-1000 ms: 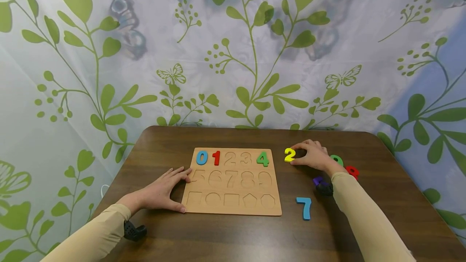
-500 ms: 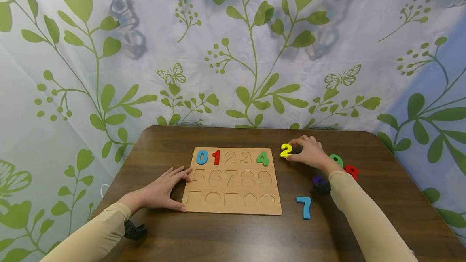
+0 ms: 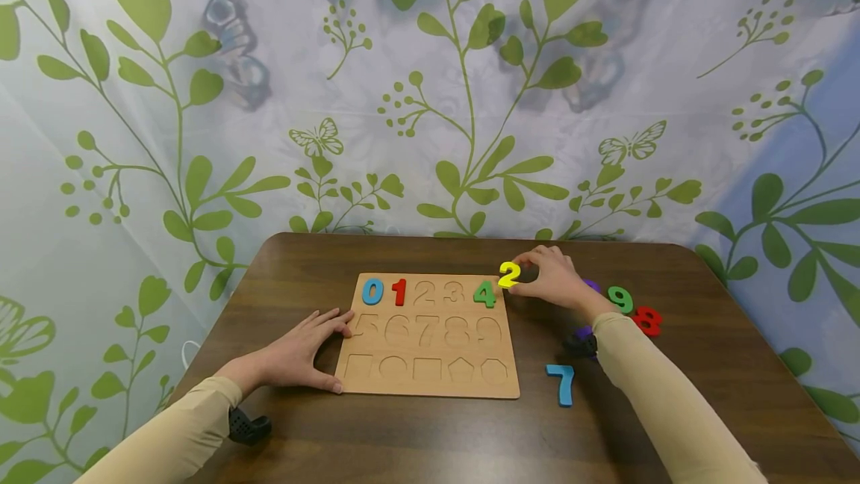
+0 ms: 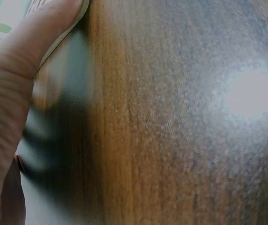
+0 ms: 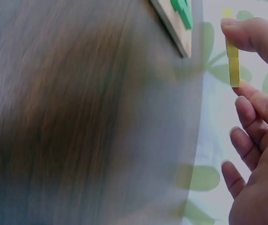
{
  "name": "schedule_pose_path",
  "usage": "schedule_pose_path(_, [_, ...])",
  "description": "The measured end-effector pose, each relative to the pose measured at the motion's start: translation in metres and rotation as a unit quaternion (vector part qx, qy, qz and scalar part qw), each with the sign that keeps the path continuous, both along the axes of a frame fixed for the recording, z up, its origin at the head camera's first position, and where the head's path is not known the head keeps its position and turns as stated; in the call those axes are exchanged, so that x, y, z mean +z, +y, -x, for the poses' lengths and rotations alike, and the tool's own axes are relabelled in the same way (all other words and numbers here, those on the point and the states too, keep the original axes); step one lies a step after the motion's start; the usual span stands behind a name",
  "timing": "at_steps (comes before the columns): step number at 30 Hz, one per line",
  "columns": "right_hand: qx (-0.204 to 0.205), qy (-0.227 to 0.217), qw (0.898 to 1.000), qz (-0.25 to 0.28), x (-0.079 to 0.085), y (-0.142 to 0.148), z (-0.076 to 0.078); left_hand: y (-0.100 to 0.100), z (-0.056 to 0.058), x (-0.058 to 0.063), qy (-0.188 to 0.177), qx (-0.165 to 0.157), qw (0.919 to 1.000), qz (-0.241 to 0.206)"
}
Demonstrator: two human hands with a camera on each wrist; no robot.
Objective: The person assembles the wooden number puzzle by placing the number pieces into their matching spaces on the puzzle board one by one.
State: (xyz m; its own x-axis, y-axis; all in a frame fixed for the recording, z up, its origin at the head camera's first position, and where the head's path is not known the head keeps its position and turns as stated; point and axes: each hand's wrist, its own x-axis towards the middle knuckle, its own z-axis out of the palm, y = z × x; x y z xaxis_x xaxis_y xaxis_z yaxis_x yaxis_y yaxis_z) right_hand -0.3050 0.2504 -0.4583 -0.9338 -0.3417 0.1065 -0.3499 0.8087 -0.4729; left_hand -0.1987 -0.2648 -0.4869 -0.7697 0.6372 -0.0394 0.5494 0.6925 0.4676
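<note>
My right hand (image 3: 552,278) pinches a yellow number 2 (image 3: 509,275) between thumb and finger, just off the board's upper right corner. Seen edge-on in the right wrist view, the yellow 2 (image 5: 234,70) is clear of the table. My left hand (image 3: 295,353) lies spread, its fingertips and thumb touching the left edge of the wooden number board (image 3: 430,387). A blue 0 (image 3: 372,291), a red 1 (image 3: 399,292) and a green 4 (image 3: 484,294) sit in the board's top row. The recesses for 2 and 3 between them are bare.
Right of the board lies a blue 7 (image 3: 561,384). Farther right are a green 9 (image 3: 620,299), a red 8 (image 3: 648,321) and purple pieces (image 3: 584,332) partly hidden by my right arm. A patterned curtain (image 3: 430,95) hangs behind the table (image 3: 430,439).
My right hand has moved left with the yellow 2, from the table right of the board to the board's upper right corner. My left hand and the board have stayed put.
</note>
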Motion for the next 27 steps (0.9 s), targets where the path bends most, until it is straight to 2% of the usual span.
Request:
schedule_pose_path(12, [0.031,0.007,0.999,-0.006,0.001,-0.032,0.004,-0.001,0.0,-0.001,0.01,0.0,0.9999,0.006])
schedule_pose_path(27, [0.058,0.0,0.998,-0.007,0.007,-0.07,0.0,-0.001,0.001,-0.003,0.006,0.002,1.0,0.002])
